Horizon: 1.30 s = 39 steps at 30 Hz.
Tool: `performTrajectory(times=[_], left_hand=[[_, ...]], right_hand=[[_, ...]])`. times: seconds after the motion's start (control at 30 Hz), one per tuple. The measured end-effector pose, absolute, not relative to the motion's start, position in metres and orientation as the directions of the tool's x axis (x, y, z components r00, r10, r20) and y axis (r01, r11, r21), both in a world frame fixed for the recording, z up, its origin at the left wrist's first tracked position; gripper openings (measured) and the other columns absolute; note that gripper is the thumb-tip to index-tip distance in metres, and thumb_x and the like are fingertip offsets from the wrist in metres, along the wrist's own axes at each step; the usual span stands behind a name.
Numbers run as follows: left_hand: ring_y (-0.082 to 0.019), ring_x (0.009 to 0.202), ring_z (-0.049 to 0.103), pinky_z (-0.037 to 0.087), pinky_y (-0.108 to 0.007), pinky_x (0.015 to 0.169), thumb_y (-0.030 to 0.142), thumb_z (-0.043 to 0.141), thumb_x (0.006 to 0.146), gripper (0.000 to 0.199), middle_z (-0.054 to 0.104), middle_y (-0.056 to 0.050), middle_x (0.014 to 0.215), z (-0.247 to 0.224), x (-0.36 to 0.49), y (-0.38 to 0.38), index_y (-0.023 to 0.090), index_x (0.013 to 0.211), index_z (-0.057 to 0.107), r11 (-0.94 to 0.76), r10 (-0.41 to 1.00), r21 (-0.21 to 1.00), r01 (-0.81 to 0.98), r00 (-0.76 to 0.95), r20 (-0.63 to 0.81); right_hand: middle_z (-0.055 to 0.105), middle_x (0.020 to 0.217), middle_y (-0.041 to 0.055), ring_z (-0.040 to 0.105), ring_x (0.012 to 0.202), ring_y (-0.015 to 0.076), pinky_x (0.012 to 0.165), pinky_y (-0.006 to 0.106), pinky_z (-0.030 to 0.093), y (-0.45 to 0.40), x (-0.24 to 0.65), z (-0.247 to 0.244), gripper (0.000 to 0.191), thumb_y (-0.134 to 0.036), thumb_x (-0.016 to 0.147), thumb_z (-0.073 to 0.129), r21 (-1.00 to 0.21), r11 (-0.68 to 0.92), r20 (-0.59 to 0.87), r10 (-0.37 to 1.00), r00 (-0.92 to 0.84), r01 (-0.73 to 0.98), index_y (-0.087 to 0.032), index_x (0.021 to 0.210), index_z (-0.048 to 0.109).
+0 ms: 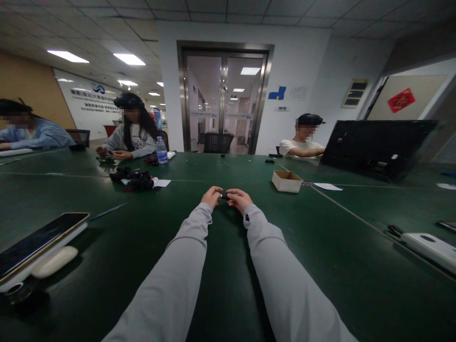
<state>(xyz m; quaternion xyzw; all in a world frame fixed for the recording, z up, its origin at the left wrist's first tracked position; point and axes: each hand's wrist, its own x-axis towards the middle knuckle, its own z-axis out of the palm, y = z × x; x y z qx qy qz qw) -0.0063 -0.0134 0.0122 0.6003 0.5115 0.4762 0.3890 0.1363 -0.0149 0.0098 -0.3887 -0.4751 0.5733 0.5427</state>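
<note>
Both arms reach forward over the green table (153, 266). Between my fingertips is a small black piece (224, 195), too small to tell its kind. My left hand (212, 196) is closed on its left end, with a light spot showing at the fingertips. My right hand (239, 199) pinches the right end. The piece is held level, just above the tabletop as far as I can judge. My fingers cover both of its ends.
An open cardboard box (287, 181) stands to the right, a heap of black parts (133, 179) to the left. At near left lie a phone (39, 242) and a white rounded object (55, 262). A black panel (374, 149) stands far right. Several people sit across the table.
</note>
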Motion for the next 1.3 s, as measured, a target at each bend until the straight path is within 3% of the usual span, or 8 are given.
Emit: performTrajectory(times=[0.7,0.83,1.3], left_hand=[[-0.007,0.038,0.040,0.031,-0.017,0.040,0.028,0.039,0.076,0.025,0.045,0.004,0.043,0.0124,-0.0071,-0.0126,0.017,0.084,0.060,-0.216,0.976,0.940,0.265,0.055,0.209],[-0.006,0.038,0.040,0.031,-0.017,0.040,0.022,0.044,0.071,0.023,0.047,0.005,0.047,0.0121,-0.0069,-0.0116,0.018,0.088,0.058,-0.185,0.983,0.953,0.240,0.038,0.181],[-0.007,0.039,0.042,0.033,-0.017,0.042,0.023,0.043,0.072,0.022,0.047,0.005,0.044,0.0081,-0.0065,-0.0076,0.017,0.084,0.060,-0.224,0.975,0.944,0.244,0.047,0.219]], right_hand=[[0.059,0.054,-0.0005,0.055,0.045,0.0089,0.043,0.017,0.049,-0.0147,0.1352,0.0082,0.015,-0.003,0.065,0.059,-0.971,0.070,0.101,0.987,-0.127,-0.229,-0.014,0.076,0.061],[0.058,0.054,-0.0008,0.056,0.046,0.0093,0.043,0.016,0.050,-0.0142,0.1350,0.0083,0.016,-0.003,0.064,0.059,-0.972,0.072,0.102,0.987,-0.126,-0.225,-0.014,0.076,0.061],[0.058,0.052,-0.0015,0.056,0.045,0.0094,0.041,0.016,0.049,-0.0125,0.1354,0.0082,0.017,-0.003,0.063,0.058,-0.972,0.060,0.089,0.989,-0.117,-0.226,-0.014,0.075,0.060]])
